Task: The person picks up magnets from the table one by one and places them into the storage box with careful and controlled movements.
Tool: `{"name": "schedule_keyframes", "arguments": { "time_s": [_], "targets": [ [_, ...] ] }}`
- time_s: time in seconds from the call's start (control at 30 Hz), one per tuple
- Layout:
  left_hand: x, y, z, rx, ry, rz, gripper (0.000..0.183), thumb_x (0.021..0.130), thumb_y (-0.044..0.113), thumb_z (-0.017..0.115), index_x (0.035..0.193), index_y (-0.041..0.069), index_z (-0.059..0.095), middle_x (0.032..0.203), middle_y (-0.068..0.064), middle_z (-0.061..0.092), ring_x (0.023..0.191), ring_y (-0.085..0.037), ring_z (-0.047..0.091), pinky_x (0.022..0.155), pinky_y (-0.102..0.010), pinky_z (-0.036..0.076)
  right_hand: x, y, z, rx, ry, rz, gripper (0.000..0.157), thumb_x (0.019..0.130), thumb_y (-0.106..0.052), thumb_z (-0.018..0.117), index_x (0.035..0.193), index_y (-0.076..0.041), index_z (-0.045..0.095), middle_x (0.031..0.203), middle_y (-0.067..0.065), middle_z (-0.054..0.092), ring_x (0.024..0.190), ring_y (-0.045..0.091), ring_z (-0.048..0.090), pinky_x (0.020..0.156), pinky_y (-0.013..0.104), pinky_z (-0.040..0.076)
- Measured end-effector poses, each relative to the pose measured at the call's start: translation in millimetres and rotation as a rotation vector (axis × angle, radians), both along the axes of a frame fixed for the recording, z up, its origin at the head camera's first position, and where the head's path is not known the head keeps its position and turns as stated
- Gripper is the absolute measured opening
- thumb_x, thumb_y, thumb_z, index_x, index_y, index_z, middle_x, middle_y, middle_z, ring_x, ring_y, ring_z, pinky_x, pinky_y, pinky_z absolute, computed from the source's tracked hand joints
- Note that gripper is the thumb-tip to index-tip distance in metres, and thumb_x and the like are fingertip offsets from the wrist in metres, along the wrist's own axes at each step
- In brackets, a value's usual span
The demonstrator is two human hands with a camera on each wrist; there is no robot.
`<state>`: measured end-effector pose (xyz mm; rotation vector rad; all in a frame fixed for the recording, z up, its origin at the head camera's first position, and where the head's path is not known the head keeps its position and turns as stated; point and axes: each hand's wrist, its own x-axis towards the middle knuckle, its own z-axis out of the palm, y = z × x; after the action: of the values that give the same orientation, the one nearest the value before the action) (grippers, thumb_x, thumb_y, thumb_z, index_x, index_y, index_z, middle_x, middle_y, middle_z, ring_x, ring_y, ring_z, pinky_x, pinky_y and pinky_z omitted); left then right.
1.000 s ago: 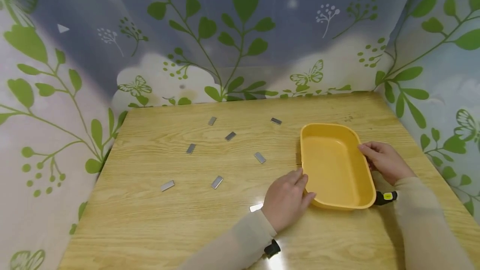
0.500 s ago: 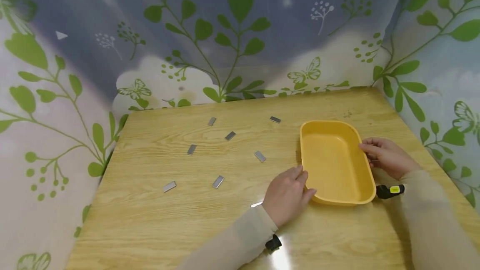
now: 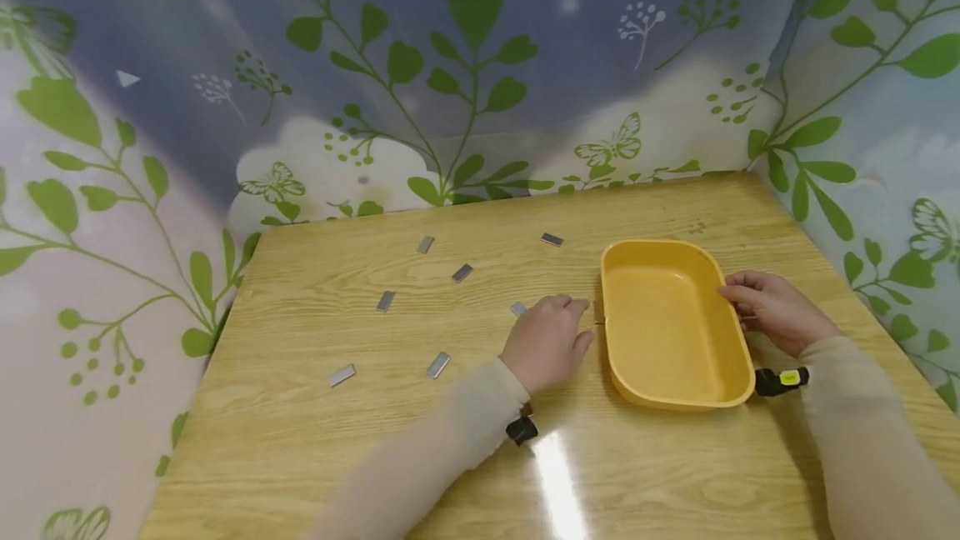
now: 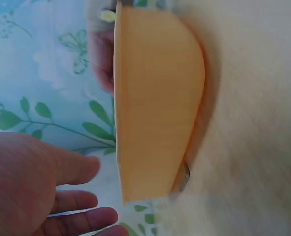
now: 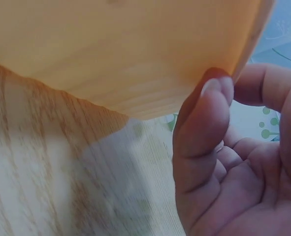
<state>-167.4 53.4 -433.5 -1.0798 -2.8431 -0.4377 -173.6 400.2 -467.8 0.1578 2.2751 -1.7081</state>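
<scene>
Leafy curtains (image 3: 570, 90) back our wooden table (image 3: 285, 457). At frame right, our right hand (image 3: 782, 313) pinches the rim of the yellow tray (image 3: 663, 340), presumably steadying it; our left hand (image 3: 547, 342), just beside, has fingers loosely spread. The tray opens upward, long axis running top to bottom, lower end slanting rightward.

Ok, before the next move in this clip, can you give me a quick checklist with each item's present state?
1. Right hand gripping the tray: ok, fingers pinch its right side.
2. Left hand free: ok, apart from the tray, holding nothing.
3. Metal pieces all in plain sight: not ok, the left hand partly covers one.
4. Tray's base edge clear: not ok, a shiny piece lies right by it.
5. That piece pinned underneath: cannot tell.
6. Tray fully flat on the table: cannot tell.
</scene>
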Motion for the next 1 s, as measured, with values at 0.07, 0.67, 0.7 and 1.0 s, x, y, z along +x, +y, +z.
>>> {"name": "schedule_keyframes", "arguments": {
  "time_s": [0.07,0.67,0.7,1.0],
  "targets": [
    [-12.3,2,3.8,-0.04,-0.017,-0.012,0.041,0.093,0.031,0.064,0.125,0.005,0.061,0.118,-0.009,0.064,0.106,-0.021,0.061,0.087,-0.027,0.05,-0.3,2,0.5,0.005,0.003,0.0,0.039,0.102,-0.03,0.049,0.114,0.006,0.042,0.086,0.0,0.057,0.073,0.011,0.058,0.063,0.03,0.053],
    [-77.9,50,-26.8,-0.259,-0.278,-0.002,0.024,0.086,0.032,0.071,0.103,0.016,0.066,0.101,0.003,0.057,0.096,-0.011,0.054,0.087,-0.024,0.045,3.8,4,-7.4,0.011,-0.01,0.017,0.038,0.102,-0.031,0.048,0.113,0.004,0.042,0.087,-0.001,0.057,0.074,0.011,0.058,0.066,0.03,0.053],
    [-79.2,52,-28.5,-0.274,-0.282,0.002,0.026,0.086,0.033,0.071,0.106,0.016,0.066,0.104,0.003,0.058,0.099,-0.012,0.054,0.089,-0.024,0.045,3.7,4,-7.6,0.009,-0.009,0.018,0.038,0.102,-0.031,0.048,0.113,0.004,0.042,0.087,0.0,0.056,0.074,0.012,0.058,0.065,0.03,0.053],
    [-87.0,54,-42.8,-0.282,-0.282,0.078,0.03,0.086,0.034,0.069,0.109,0.016,0.069,0.108,0.001,0.06,0.105,-0.014,0.054,0.093,-0.025,0.044,0.6,1,-4.8,-0.015,0.022,0.032,0.036,0.102,-0.029,0.048,0.111,0.005,0.042,0.083,-0.001,0.055,0.068,0.012,0.054,0.061,0.029,0.052]
  ]
}}
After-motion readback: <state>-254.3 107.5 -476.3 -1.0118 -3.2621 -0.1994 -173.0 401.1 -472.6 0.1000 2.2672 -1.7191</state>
